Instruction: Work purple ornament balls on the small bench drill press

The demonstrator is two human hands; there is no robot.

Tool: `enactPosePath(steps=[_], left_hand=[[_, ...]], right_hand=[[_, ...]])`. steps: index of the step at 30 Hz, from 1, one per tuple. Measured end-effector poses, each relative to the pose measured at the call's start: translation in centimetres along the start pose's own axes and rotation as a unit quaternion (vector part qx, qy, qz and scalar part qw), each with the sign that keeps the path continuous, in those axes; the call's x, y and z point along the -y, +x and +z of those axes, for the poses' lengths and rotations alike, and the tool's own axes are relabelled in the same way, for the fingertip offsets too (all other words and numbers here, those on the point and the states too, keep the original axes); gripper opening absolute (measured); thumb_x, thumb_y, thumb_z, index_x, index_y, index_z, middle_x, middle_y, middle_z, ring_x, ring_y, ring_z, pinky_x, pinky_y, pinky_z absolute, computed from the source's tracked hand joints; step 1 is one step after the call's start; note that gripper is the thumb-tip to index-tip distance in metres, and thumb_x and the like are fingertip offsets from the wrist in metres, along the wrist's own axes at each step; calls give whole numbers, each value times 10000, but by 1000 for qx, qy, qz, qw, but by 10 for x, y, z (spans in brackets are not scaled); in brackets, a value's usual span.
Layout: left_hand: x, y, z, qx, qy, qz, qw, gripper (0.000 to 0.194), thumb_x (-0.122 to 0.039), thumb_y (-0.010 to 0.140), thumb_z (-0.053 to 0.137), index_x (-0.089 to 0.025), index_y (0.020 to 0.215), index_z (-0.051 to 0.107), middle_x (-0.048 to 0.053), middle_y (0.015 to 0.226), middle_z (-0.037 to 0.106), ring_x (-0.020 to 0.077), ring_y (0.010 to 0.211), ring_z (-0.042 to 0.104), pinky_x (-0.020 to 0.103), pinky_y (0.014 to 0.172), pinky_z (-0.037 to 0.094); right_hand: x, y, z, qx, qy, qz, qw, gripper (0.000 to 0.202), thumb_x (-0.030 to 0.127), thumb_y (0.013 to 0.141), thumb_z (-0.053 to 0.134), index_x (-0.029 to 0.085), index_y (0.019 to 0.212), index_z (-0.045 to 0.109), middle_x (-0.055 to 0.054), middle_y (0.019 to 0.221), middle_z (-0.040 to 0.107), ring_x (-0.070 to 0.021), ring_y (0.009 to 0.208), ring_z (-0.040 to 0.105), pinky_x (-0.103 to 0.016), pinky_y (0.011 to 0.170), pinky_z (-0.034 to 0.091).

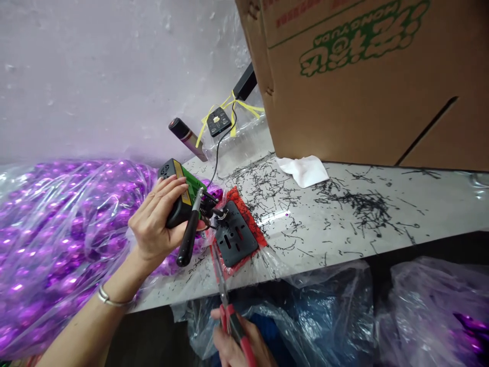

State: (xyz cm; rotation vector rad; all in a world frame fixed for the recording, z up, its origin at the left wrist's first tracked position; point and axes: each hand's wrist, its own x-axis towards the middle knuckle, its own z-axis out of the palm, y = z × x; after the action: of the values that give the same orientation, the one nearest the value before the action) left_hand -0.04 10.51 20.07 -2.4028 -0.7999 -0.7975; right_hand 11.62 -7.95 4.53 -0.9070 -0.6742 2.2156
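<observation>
Green and black, a boxy plastic tool (195, 184) with a slim black lever handle (187, 243) sits toward the bench's (305, 224) left end, beside a flat black slotted plate (245, 248). From here I see the left hand's (155, 216) fingers clamped over its body; the right hand's (229, 344) fingers, near, grip a narrow red-handled metal tool (223, 293). Far right, a brown cardboard box (362, 112) reads HONGYUDA, upside down.

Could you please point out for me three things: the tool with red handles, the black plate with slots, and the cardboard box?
Red-handled tool (231, 311): head view, on its red grip.
Black slotted plate (246, 244): head view, on its flat top.
Cardboard box (359, 112): head view, on its brown side.
</observation>
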Motion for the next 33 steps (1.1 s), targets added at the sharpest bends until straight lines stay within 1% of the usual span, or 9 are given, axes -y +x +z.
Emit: enactPosePath(steps=[2,5,7,13,18,21,25,29,33], left_hand=[[0,0,0,-3,-2,2,1000,473,-457,842,670,-106,1158,671,156,1100,720,287,1112,665,471,1044,495],[-1,0,0,0,1,2,1000,470,-464,851,659,-104,1152,667,157,1103,719,283,1117,663,471,1041,495],[0,0,0,1,3,4,1000,468,-470,856,652,-111,1155,662,149,1105,720,277,1122,661,467,1041,496],[-2,1,-1,1,13,5,1000,451,-476,870,630,-112,1134,660,144,1099,720,271,1113,666,458,1036,501],[-3,3,-1,6,19,2,1000,423,-486,873,616,-164,1145,653,106,1106,724,259,1111,670,444,1034,510],[-2,2,0,-2,11,6,1000,439,-479,858,638,-144,1140,661,136,1094,726,274,1102,673,449,1027,511],[-2,2,0,-4,12,6,1000,443,-488,859,632,-155,1149,661,130,1097,727,276,1096,677,452,1023,511],[-2,3,0,-4,8,5,1000,463,-486,851,647,-117,1130,669,160,1080,726,285,1098,674,443,1031,504],[-2,3,0,-8,6,2,1000,463,-490,846,654,-127,1133,670,150,1084,726,282,1096,675,451,1028,506]], right_hand=[[11,-5,-4,43,90,13,995,803,789,732,573,160,1232,591,42,570,536,-115,500,540,-234,524,413],[29,-4,-2,100,216,51,970,796,805,705,591,155,1164,586,47,627,547,-74,464,525,-195,463,374],[35,-2,0,128,249,50,959,783,800,688,616,152,1126,586,49,633,547,-60,438,510,-184,441,361],[43,2,2,150,246,43,957,834,835,623,631,171,1124,559,40,694,561,-74,453,530,-216,462,425],[49,6,7,160,250,49,954,861,853,616,614,181,1146,528,53,678,545,-75,451,521,-247,493,470],[50,7,7,160,253,44,953,878,862,608,609,183,1159,529,54,673,538,-84,452,529,-253,491,471],[50,8,6,156,256,40,953,886,851,602,632,174,1166,541,48,688,537,-82,449,524,-256,485,469],[50,9,7,156,257,43,953,882,843,622,627,168,1181,536,45,684,535,-83,459,520,-257,492,467],[47,8,8,158,261,46,951,874,847,605,635,188,1170,536,50,694,533,-77,464,516,-252,494,466]])
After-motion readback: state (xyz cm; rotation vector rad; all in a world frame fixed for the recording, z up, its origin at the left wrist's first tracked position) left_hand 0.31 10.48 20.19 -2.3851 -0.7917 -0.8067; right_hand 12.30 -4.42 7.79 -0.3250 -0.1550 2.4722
